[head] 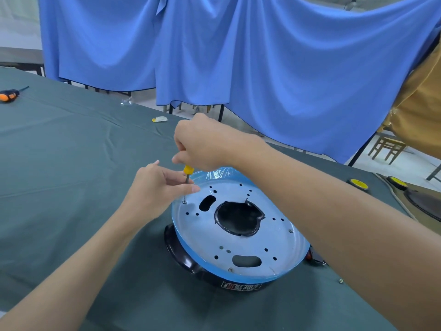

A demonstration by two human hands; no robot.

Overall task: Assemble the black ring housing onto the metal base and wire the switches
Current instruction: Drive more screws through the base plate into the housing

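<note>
Your right hand (202, 142) is curled tight round the handle of the yellow screwdriver (187, 169), holding it straight up. Your left hand (157, 187) pinches its thin metal shaft with the fingertips. The tip sits on a screw (184, 202) near the left edge of the round metal base (205, 235). The base lies on top of the black ring housing (176, 249), on the green table cloth (71, 163) in front of you.
</note>
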